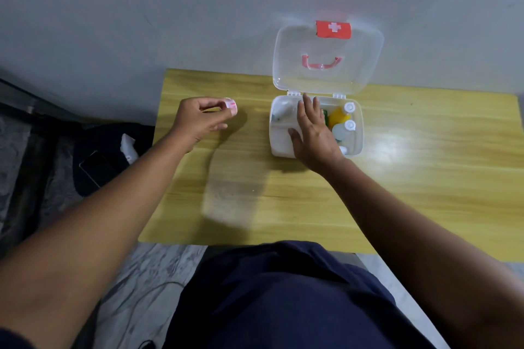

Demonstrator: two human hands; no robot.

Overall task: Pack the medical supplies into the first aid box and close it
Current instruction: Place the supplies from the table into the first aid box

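Note:
A clear plastic first aid box [358,133] stands open on the yellow table [425,167], its lid [365,65] upright against the wall with a red cross latch [333,29] and a pink handle [321,63]. Inside lie a yellow bottle [338,116], a white bottle [343,130] and white items in the left part. My right hand [313,133] rests flat over the box's inner tray, fingers spread. My left hand [200,119] hovers left of the box, pinching a small white and pink roll [230,106].
A clear, blurred plastic piece [232,198] lies on the table's near left. The grey wall is close behind the table. On the floor at left sit a dark bag [93,161], a phone [93,168] and a white object [129,147].

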